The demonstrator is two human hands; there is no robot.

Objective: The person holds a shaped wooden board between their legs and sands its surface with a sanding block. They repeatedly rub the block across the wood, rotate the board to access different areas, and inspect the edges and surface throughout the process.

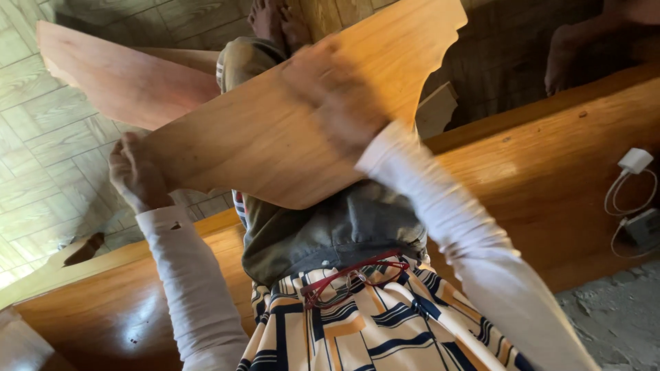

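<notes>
Gripping one curved board [275, 130] with my two hands, left [137, 172] and right [337, 96], above the varnished worktop [550, 165]; tiled floor [41, 158] at left.

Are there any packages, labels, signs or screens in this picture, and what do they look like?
None can be seen.
The nearest thing is a white plug charger with a looped white cable, on the wooden bench at the far right.
</notes>
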